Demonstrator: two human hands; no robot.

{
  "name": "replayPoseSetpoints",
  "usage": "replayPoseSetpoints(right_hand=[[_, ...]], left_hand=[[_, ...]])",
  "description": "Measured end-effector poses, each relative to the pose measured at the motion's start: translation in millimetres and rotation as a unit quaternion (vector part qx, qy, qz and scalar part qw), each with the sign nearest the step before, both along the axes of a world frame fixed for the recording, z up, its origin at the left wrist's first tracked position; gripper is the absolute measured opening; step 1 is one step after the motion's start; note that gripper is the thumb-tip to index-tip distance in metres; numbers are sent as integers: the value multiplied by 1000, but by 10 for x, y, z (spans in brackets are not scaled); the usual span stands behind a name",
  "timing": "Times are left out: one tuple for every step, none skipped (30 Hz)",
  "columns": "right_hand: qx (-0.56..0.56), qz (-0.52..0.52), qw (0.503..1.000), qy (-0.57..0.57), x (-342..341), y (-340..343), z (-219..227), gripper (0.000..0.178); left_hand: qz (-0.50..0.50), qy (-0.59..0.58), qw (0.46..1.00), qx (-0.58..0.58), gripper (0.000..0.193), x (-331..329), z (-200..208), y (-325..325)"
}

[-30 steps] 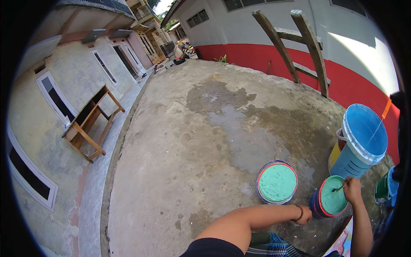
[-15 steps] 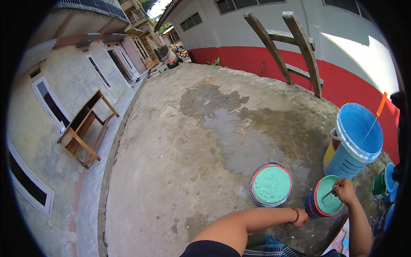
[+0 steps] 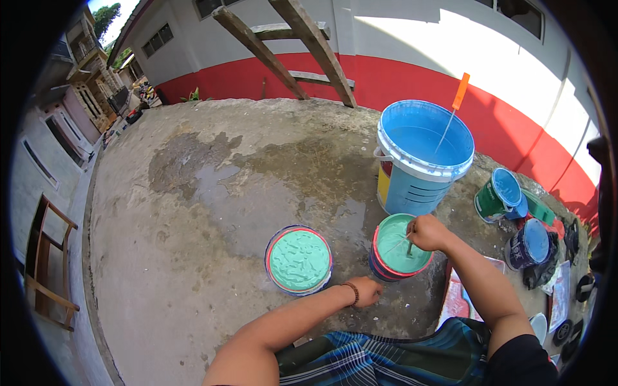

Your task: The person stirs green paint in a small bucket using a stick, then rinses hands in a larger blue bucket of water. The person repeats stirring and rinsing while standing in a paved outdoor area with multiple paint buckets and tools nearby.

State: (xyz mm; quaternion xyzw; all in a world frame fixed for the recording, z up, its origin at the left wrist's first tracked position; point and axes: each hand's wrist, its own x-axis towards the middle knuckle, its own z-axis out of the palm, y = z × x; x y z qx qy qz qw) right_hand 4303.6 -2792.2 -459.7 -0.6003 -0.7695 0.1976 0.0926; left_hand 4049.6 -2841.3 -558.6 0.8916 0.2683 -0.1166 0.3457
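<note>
My right hand [image 3: 427,233] is closed round a short, thin stirring stick [image 3: 409,249], whose lower end dips into green paint. That paint fills the lower part of a dark blue pail with a red rim [image 3: 393,275], right of centre. Just left of the pail, low near the ground, is my left hand [image 3: 367,291], its fingers curled in and a beaded bracelet on the wrist. A small gap seems to part it from the pail. A second pail of thick mint-green paint [image 3: 299,260] stands left of my left hand, full nearly to its rim.
Behind the pails stands a large blue bucket [image 3: 418,186] with an orange-handled tool [image 3: 461,91] leaning in it. To the right are a green pail [image 3: 492,201], a dark blue pail [image 3: 528,244] and a paint-stained tray [image 3: 453,302]. A wooden frame [image 3: 309,45] leans at the red-and-white wall.
My view has swung to the right, bringing more pails and the tray into sight. My right hand stays on the stick, now held more upright; my left hand has drawn slightly away from the pail.
</note>
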Motion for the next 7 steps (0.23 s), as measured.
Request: replayPoseSetpoints(right_hand=[[-4, -28, 993, 111, -32, 1, -63, 18], [-40, -102, 976, 189, -57, 17, -93, 19], [15, -130, 983, 130, -48, 5, -74, 19], [71, -138, 984, 91, -41, 16, -31, 19], [53, -112, 992, 19, -34, 9, 11, 22], [32, -83, 995, -50, -38, 0, 53, 24], [11, -51, 991, -119, -15, -23, 108, 27]], left_hand=[[-3, -7, 1000, 2, 34, -26, 4, -6], [-5, 1, 1000, -11, 35, -27, 10, -4], [-9, 9, 1000, -22, 35, -21, 21, 8], [-2, 26, 999, -30, 36, -22, 28, 18], [-3, 17, 999, -31, 36, -17, 21, 25], [0, 14, 999, -34, 37, -26, 9, 29], [4, 11, 999, -37, 37, -8, -8, 35]])
